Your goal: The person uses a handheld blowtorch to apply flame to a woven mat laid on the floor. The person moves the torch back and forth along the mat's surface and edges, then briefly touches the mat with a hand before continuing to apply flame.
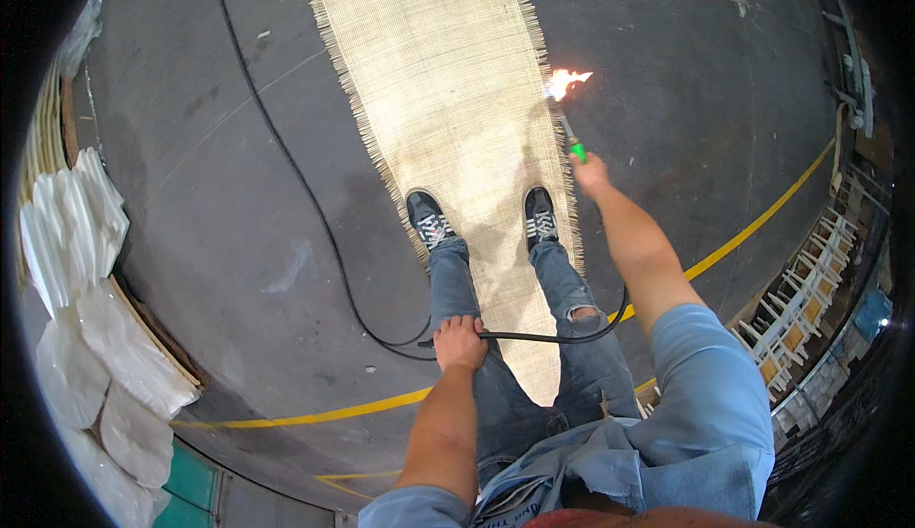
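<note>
A long, pale woven mat (429, 71) with fringed edges stretches away from me on the floor, under my feet. My right hand (592, 174), closed, grips a gas torch (577, 151) by its green handle beside the mat's right edge. A bright orange flame (566, 82) burns from the nozzle at the fringe. At my left knee, my left hand (460, 342) is closed around a black hose (534, 337). From there the hose loops right past my right knee, where my leg and arm hide part of it.
The hose also trails over the grey floor (229, 242) to the far left. Plastic-wrapped bundles (76, 233) line the left side. A yellow line (753, 226) crosses the floor. White slatted racks (805, 290) stand at the right. My shoes (431, 221) rest on the mat.
</note>
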{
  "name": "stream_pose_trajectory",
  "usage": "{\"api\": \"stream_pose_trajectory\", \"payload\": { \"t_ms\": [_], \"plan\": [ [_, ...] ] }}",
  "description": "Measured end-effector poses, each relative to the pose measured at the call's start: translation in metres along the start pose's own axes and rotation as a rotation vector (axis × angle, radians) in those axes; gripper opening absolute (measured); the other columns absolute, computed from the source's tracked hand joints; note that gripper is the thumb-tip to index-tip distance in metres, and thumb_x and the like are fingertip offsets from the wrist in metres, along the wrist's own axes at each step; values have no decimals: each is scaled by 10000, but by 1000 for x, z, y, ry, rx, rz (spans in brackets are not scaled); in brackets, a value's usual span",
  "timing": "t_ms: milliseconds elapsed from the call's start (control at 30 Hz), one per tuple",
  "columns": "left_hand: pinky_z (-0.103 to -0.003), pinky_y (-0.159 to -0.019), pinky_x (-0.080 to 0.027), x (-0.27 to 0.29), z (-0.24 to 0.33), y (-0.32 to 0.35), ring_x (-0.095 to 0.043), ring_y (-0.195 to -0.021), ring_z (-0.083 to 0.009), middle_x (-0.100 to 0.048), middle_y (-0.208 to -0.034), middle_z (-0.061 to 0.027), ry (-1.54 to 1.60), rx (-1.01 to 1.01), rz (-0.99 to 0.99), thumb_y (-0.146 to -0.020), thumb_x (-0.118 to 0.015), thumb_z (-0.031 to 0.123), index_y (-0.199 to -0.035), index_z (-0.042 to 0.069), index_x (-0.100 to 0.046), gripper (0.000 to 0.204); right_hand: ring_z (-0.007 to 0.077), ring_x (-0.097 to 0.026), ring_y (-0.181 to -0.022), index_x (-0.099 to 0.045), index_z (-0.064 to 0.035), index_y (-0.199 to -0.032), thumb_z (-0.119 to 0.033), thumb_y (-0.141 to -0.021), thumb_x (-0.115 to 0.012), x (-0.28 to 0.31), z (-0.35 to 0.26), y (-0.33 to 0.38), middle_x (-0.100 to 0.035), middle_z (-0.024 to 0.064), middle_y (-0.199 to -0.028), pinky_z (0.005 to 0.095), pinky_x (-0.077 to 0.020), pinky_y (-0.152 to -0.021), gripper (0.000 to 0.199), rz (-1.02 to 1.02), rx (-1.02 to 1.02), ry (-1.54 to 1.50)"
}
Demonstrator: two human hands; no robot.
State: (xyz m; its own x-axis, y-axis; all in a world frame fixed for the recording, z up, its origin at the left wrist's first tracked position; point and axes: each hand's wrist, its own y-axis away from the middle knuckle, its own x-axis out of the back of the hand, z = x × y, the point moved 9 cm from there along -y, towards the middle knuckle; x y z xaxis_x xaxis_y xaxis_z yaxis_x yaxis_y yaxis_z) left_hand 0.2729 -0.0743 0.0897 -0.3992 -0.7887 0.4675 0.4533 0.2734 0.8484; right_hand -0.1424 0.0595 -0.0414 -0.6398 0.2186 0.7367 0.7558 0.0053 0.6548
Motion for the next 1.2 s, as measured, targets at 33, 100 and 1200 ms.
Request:
{"api": "stream_pose_trajectory", "payload": {
  "t_ms": [33, 100, 1200],
  "plan": [
    [-439, -888, -433, 2, 7, -2, -561, -1050, -276, -630, -1034, -58, 18, -28, 5, -818, -633, 269, -926, 139, -626, 169, 391, -624, -1033, -628, -9, -1125, -454, -903, -602, -11, -12, 2, -656, 243, -1083, 449, -479, -878, 498, -18, 40, 39],
    [-445, -887, -435, 4, 10, -4, -563, -1042, -281, -631, -1025, -63, 15, -41, 29, -829, -623, 279, -927, 134, -628, 175, 389, -613, -1062, -622, 1, -1136, -452, -908, -597, -46, -35, 17, -652, 242, -1100, 453, -468, -902, 508, -79, 89, 84],
    [-460, -870, -441, 2, 12, -3, -573, -1007, -298, -629, -985, -82, 41, -32, 63, -896, -554, 284, -935, 108, -629, 195, 252, -626, -569, -624, 12, -916, -434, -912, -616, 122, 46, -46, -634, 131, -737, 404, -480, -506, 446, 374, -66, 21]
  ]
}}
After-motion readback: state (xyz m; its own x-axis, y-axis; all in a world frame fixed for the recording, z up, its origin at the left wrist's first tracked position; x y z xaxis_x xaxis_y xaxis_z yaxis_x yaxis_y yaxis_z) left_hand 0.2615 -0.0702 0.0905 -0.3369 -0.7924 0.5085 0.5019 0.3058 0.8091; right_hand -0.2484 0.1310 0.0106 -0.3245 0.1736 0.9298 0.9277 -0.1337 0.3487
